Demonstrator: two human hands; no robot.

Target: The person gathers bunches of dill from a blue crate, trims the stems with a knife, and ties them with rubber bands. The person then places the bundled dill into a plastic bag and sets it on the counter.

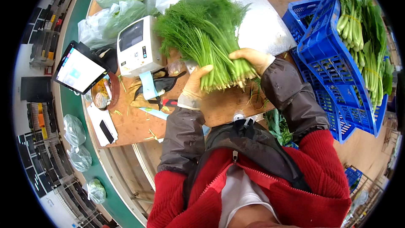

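A large bunch of feathery green dill or fennel fronds lies between my hands, its cut stem ends towards me. My gloved left hand grips the bunch at the left, thumb over the stems. On the right, my gloved right hand grasps the stems near their pale ends. Beneath and behind the greens is a shiny metal plate on the wooden table. The underside of the bunch and some of my fingers are hidden.
A white label printer stands left of the bunch, with a tablet screen and a round brown container beyond it. Bagged greens lie at the back left. Blue crates with tied leafy vegetables rise at the right.
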